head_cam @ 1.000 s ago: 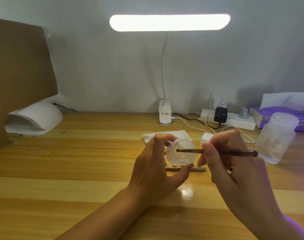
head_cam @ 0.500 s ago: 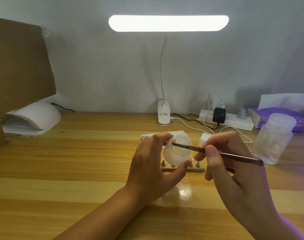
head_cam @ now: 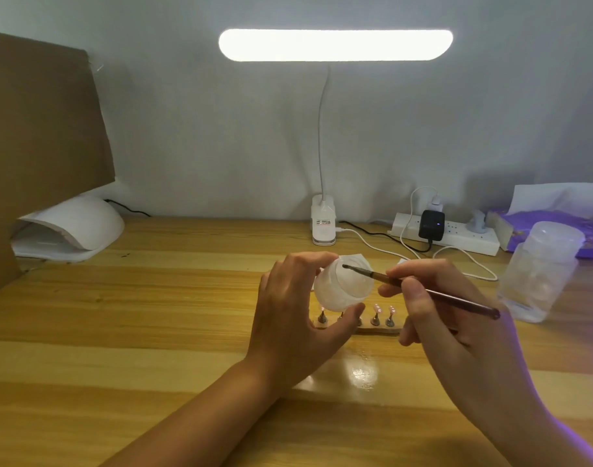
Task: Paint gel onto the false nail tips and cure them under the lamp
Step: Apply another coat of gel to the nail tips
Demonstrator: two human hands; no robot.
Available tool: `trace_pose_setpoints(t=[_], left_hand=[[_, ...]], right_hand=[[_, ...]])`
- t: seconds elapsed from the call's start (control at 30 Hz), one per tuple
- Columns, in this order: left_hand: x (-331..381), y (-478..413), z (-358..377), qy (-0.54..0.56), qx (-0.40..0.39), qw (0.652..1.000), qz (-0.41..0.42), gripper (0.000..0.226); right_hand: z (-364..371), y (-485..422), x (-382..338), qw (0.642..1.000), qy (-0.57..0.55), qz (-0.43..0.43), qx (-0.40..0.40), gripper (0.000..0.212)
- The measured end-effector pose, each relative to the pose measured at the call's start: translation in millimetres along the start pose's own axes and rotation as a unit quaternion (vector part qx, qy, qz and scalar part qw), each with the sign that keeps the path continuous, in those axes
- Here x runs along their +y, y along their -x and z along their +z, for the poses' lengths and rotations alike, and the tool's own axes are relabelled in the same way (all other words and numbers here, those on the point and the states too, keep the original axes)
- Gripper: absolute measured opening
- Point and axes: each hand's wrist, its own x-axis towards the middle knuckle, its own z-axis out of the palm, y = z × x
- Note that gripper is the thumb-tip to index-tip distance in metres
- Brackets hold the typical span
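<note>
The left hand [head_cam: 298,318] reaches in from the near edge of the worktop [head_cam: 153,315], forearm angled up and to the right, its grip curled around a small frosted gel jar [head_cam: 342,288]: thumb under the jar, fingers over the top. The jar is lifted off the worktop and tilted, its mouth facing the right hand [head_cam: 457,318]. That hand comes in from the near right corner, its grip pinching a thin dark brush [head_cam: 423,291] between thumb and fingertips. The brush slants up and to the left, its tip inside the jar's mouth; whether it touches gel is hard to tell.

Just behind the hands, toward the middle of the worktop, a wooden holder [head_cam: 372,329] carries a row of false nail tips [head_cam: 384,311] on small stands, pale pink and glossy, some hidden by the left hand. The white curing lamp [head_cam: 72,227] sits at the far left corner.
</note>
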Motion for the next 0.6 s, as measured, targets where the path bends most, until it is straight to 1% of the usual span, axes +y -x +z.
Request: trace_pose_setpoints(t=[0.07, 0.13, 0.2, 0.27, 0.37, 0.43, 0.5, 0.6], left_hand=[[0, 0, -1, 0.003, 0.003, 1.0, -0.009, 0.057], [0, -2, -2, 0.008, 0.008, 0.999, -0.037, 0.056], [-3, -5, -4, 0.013, 0.019, 0.996, -0.087, 0.055], [-10, -9, -8, 0.014, 0.035, 0.987, -0.158, 0.052], [-28, -13, -17, -0.004, 0.037, 0.964, -0.263, 0.048], [-38, -13, -23, -0.027, 0.001, 0.948, -0.318, 0.046], [-44, -12, -25, -0.026, -0.042, 0.934, -0.353, 0.048], [-46, -13, -24, 0.01, -0.083, 0.925, -0.372, 0.056]], right_hand=[[0, 0, 0, 1.0, -0.001, 0.001, 0.002, 0.018], [0, -1, 1, 1.0, -0.021, -0.005, 0.007, 0.019], [-1, -2, 2, 0.999, -0.049, -0.011, 0.018, 0.019], [-2, -3, 3, 0.996, -0.086, 0.01, 0.035, 0.021], [3, -3, 4, 0.987, -0.138, 0.079, 0.039, 0.024], [8, -1, 8, 0.979, -0.159, 0.127, 0.027, 0.028], [12, 2, 14, 0.969, -0.175, 0.176, 0.016, 0.028], [16, 4, 22, 0.942, -0.222, 0.251, -0.004, 0.028]])
